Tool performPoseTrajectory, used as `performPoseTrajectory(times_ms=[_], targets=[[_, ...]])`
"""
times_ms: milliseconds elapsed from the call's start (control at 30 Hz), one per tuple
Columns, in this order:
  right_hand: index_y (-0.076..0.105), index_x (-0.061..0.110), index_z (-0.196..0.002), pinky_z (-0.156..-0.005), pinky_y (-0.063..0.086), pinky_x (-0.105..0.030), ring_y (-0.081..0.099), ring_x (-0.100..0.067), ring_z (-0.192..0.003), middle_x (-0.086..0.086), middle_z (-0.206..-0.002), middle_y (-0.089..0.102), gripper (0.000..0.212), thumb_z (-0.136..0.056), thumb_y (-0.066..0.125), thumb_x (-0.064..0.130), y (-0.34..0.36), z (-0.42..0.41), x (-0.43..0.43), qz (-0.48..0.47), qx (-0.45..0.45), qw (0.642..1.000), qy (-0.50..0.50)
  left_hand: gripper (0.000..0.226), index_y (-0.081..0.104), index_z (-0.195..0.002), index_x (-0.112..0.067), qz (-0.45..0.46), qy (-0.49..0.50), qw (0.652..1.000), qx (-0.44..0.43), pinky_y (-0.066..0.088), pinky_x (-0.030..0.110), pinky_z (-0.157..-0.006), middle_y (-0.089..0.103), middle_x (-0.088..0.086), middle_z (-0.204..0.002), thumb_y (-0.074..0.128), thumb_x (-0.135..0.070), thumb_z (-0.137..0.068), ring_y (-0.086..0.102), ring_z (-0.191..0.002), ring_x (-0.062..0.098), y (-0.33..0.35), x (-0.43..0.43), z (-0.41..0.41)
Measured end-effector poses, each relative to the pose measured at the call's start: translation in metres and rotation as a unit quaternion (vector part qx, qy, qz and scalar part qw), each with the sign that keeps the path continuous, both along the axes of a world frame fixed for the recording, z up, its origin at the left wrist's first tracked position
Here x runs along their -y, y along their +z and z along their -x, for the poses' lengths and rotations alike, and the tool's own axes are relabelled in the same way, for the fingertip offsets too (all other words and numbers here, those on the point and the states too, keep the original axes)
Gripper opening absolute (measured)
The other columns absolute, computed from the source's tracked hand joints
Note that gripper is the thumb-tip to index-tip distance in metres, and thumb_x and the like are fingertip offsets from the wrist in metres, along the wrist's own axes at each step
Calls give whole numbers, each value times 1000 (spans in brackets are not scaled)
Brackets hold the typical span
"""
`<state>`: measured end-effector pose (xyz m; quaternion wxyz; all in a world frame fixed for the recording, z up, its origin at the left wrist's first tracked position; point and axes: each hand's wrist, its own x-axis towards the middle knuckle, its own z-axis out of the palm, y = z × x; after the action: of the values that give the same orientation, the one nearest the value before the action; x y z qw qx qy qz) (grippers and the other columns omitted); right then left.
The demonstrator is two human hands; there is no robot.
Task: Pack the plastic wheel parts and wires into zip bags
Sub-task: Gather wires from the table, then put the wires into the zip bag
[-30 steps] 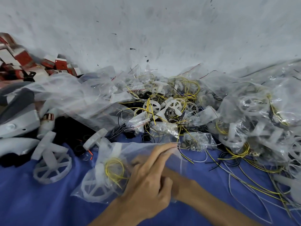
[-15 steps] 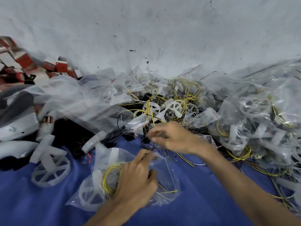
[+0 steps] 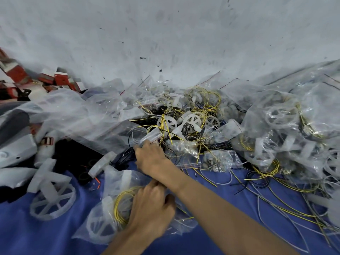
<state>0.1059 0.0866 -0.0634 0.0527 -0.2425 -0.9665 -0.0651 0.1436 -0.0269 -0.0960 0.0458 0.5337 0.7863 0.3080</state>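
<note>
Swung leftward since a moment ago, the right hand [image 3: 149, 157] now reaches over black wires [image 3: 123, 157] at the near edge of the pile [image 3: 185, 124], its grip impossible to tell, while the left hand [image 3: 151, 206], nearer the body, pinches the half-filled zip bag [image 3: 96, 225] just behind.
</note>
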Motion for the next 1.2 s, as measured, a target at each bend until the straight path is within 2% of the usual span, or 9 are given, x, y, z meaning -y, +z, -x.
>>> performPoseTrajectory(times_ms=[200,400,500,667,767,900,1000,1067,1200], targets=[[45,-1,-122,-91,42,-36,48,-36,-117,-22,-125,48,40,-84,57,2,9,-16,-5,102,-30,994,19,29,58,-97,-23,-4,-6,1000,-5,43,37,-73,62,-2,-108,42,-22,-73,59,-93,28,2,0,-1],[49,3,-121,-71,42,-35,51,-38,-108,-22,-115,51,40,-82,57,3,24,-41,-11,125,-63,990,23,51,57,-112,-36,-34,-15,999,13,47,38,-79,54,-19,-120,35,-25,-67,60,-98,21,6,1,-2],[46,3,-124,-84,40,-37,46,-34,-113,-20,-117,52,39,-88,58,11,31,-57,-13,144,-111,982,48,55,54,-118,-39,-35,-14,999,17,46,37,-80,51,-23,-120,33,-26,-68,60,-98,17,6,2,-2],[57,12,-119,-92,33,-22,48,-19,-108,-5,-113,50,28,-96,50,25,37,-92,-12,194,-206,954,94,47,54,-121,-32,-40,-17,999,22,45,35,-81,50,-19,-120,42,-21,-76,60,-97,16,6,2,-2],[63,15,-109,-89,45,-27,55,-15,-100,0,-106,52,21,-89,61,22,37,-120,-11,255,-274,924,76,48,54,-121,-30,-66,-21,997,44,43,34,-81,51,-17,-116,43,-19,-76,59,-92,13,7,3,-2],[60,15,-94,-64,53,-21,67,-12,-72,-3,-86,63,12,-93,51,6,45,-148,-17,490,-299,816,58,47,53,-122,-29,-106,-30,989,104,43,30,-81,50,-19,-115,51,-5,-81,49,-65,1,8,3,-1],[57,8,-95,-49,42,-14,53,-3,-56,-3,-80,57,25,-99,33,0,52,-155,-24,512,-229,824,72,49,52,-123,-28,-138,-40,979,146,44,28,-77,49,-22,-116,51,-2,-81,48,-63,-1,10,3,-1],[61,12,-91,-51,36,-13,45,1,-54,0,-73,52,29,-100,34,5,56,-157,-23,513,-203,831,74,48,52,-124,-22,-167,-34,969,178,46,34,-79,49,-19,-120,49,-6,-79,54,-73,12,14,2,-1],[66,26,-89,-61,38,-23,50,-1,-65,9,-71,57,36,-90,44,55,65,-161,-14,417,-66,902,93,51,51,-120,-21,-242,7,948,206,43,31,-90,48,-13,-117,42,-18,-71,53,-91,16,46,-4,-3]])
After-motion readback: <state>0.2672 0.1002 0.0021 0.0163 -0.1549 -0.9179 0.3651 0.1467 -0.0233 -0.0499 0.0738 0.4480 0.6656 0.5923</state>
